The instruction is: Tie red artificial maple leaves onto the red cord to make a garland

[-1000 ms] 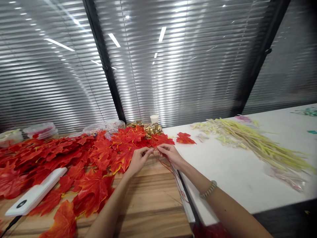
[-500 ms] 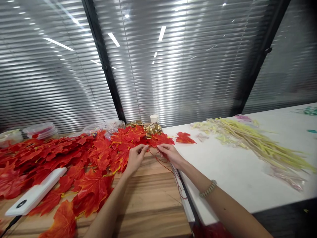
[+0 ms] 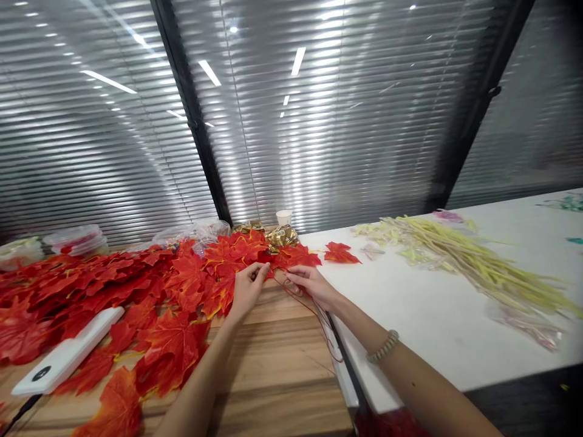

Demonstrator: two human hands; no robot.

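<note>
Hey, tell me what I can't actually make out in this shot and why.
All in the head view:
Pinched parts of the red cord: hidden by the fingertips of the left hand and right hand.
Print on the gold wrapper: too small and blurred.
Mark on the white device: too small to read.
Black cable: cut off at the lower left corner.
Green pieces: cut off by the right edge.

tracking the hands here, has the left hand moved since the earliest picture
Yes, the left hand has shifted left and slightly up in view, judged against the white cup.
</note>
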